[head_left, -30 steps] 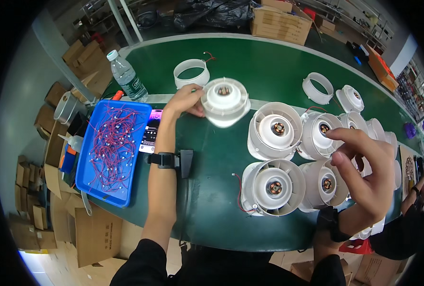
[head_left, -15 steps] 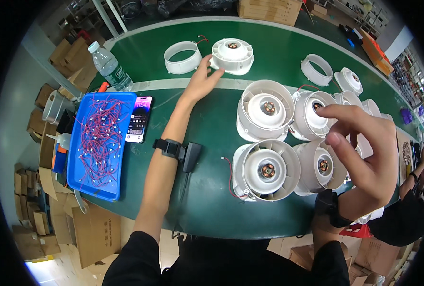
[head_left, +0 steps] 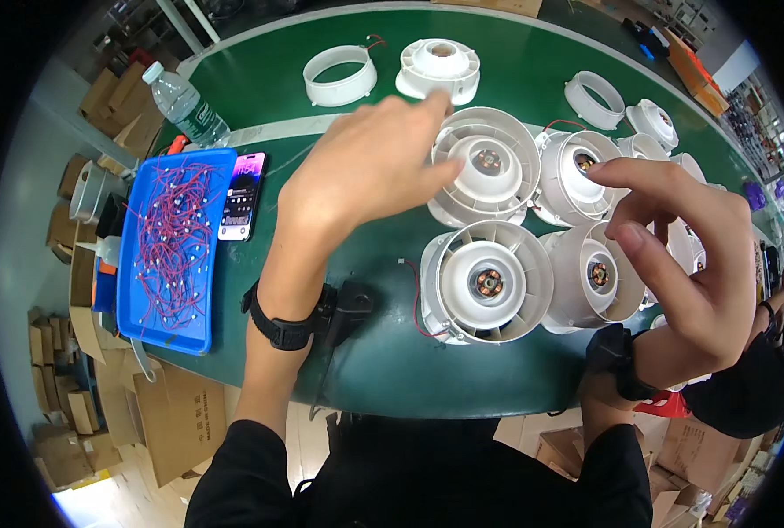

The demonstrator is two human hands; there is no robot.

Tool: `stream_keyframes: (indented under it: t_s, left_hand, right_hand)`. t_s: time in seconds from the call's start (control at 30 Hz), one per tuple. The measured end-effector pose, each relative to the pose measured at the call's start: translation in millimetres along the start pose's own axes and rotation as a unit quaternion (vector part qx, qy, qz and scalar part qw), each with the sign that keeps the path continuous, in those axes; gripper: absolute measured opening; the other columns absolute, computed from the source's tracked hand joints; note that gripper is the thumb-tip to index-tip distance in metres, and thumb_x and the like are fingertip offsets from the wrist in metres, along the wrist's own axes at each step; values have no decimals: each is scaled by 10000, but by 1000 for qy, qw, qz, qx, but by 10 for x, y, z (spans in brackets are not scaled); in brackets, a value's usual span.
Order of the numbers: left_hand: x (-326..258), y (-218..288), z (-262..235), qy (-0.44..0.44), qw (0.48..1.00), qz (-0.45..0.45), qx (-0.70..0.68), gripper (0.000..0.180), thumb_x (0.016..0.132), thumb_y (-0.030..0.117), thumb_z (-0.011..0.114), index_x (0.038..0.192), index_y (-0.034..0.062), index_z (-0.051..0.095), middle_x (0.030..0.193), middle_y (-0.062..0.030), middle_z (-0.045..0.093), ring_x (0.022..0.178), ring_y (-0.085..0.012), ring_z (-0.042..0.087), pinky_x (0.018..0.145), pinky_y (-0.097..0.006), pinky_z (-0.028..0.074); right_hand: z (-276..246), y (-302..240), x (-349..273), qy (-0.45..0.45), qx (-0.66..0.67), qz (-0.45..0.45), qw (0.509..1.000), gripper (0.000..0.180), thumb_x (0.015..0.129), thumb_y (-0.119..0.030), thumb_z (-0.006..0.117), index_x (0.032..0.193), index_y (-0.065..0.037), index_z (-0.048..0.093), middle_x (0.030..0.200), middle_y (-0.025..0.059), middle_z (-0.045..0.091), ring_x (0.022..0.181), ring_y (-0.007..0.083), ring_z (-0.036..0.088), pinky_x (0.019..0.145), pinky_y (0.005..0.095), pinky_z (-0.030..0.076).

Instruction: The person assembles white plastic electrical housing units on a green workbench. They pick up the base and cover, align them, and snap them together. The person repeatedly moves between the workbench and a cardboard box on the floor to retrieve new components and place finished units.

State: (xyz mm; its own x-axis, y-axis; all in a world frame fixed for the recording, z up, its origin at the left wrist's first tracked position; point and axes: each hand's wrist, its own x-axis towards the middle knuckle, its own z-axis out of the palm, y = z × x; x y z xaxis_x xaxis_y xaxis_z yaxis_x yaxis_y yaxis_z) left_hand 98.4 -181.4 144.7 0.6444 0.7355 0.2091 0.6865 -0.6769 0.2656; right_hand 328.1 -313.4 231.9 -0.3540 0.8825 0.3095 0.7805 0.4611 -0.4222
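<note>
My left hand (head_left: 370,163) hangs over the table with thumb and forefinger spread. Its thumb tip overlaps the rim of a white round fan housing (head_left: 484,167), and its forefinger points toward another white fan unit (head_left: 440,66) farther back. Nothing shows between those fingers; the others are partly hidden. My right hand (head_left: 700,238) is raised above the fan housings on the right, forefinger and thumb apart, the other fingers curled. Its forefinger tip overlaps a fan housing (head_left: 581,176) with a copper-wound motor core; whether it touches is unclear. Two more housings stand nearer me, one (head_left: 489,282) with a red wire.
At left lie a blue tray (head_left: 128,290) of red wires with white plugs, a phone (head_left: 244,198) and a water bottle (head_left: 189,106). White rings (head_left: 343,92) and more fans (head_left: 654,123) stand farther back. Another person's arm (head_left: 779,295) shows at far right.
My left hand has come away from the rear fan unit, moving nearer and right over the front housings. My right hand keeps nearly the same pose. The whole view has shifted slightly.
</note>
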Motion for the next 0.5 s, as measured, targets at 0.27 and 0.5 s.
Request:
stream_keyframes:
  t_s: [0.27, 0.5]
  left_hand:
    - [-220, 369, -167, -156, 985, 73, -25, 305, 826, 282, 695, 898, -12, 657, 669, -186, 628, 692, -355, 655, 652, -412, 509]
    - [-345, 214, 185, 12, 982, 179, -49, 291, 786, 34, 623, 1067, -7, 560, 781, -180, 620, 827, -375, 628, 720, -419, 492]
  right_hand:
    - [16, 1, 4, -23, 4, -9, 1000, 369, 769, -88, 589, 1111, 28, 662, 735, 114, 648, 641, 154, 614, 579, 242, 417]
    - [-23, 73, -18, -49, -32, -16, 998, 400, 783, -130, 597, 1150, 22, 642, 847, 136, 675, 707, 166, 647, 642, 251, 461]
